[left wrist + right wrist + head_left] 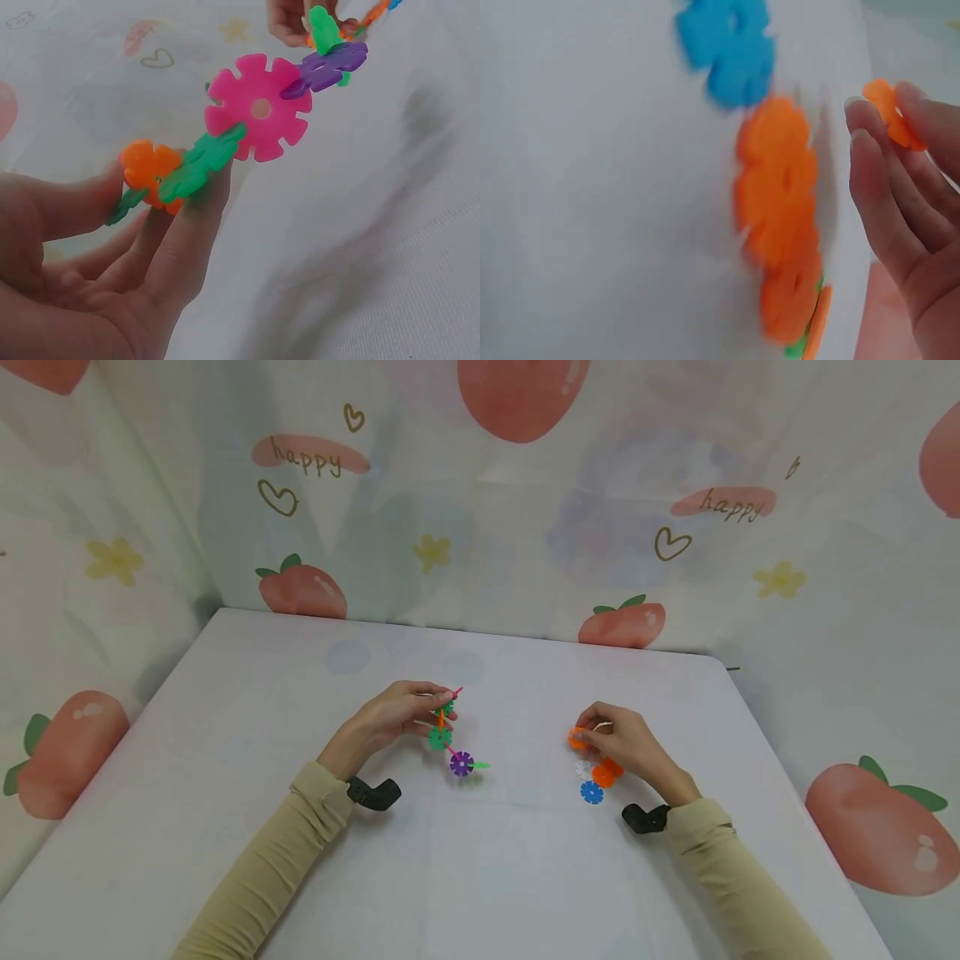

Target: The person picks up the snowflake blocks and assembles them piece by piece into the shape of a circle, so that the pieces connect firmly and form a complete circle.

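Observation:
In my left hand (401,708) I hold a chain of notched plastic snowflake discs, gripped near its far end. The chain's pink disc (259,109) joins a green disc (202,165) and an orange disc (150,169) by the fingers, and a purple disc (462,764) with a light green one (482,766) at the near end. My right hand (618,735) pinches a single orange disc (892,112) between thumb and fingertips. Below that hand lie loose orange discs (603,774), a blue disc (592,792) and a white disc (584,768).
The white-covered table (480,868) carries the small pile at right of centre. A printed cloth backdrop (495,527) rises behind its far edge. Black wrist-worn pieces (375,794) jut from both sleeves over the table.

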Available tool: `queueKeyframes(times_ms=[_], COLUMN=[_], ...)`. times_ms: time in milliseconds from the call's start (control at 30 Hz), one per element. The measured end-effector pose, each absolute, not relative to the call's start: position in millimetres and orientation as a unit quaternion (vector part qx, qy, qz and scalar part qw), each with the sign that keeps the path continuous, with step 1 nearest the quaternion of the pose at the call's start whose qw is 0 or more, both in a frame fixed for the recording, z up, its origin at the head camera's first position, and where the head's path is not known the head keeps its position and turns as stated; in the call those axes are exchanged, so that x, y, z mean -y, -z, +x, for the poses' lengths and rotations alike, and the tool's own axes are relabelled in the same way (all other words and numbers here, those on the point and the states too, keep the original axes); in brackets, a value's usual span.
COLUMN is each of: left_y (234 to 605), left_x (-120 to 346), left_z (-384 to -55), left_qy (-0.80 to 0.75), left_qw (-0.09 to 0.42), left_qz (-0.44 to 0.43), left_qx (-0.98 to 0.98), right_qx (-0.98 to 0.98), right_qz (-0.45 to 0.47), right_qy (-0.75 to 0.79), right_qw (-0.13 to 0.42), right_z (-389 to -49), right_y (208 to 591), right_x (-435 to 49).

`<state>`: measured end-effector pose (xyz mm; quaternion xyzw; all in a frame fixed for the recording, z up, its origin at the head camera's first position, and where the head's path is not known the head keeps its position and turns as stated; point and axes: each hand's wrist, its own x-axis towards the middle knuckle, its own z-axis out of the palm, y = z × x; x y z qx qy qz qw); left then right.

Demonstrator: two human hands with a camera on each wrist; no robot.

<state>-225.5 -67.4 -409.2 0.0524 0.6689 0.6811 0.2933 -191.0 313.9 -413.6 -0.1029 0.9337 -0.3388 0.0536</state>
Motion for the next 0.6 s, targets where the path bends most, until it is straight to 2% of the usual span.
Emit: queueKeyframes(times_ms=[600], left_y=[411], left_x=[67], left_z=[-227], left_qy=[-0.690], left_qw=[0.295], left_qz=[0.056], left_qx=[-0.659], right_qx=[-0.882], right_qz=[-0.150], right_qy=[0.443], right_qw=[0.056], right_z=[-212], right_y=[408], right_x=[-249])
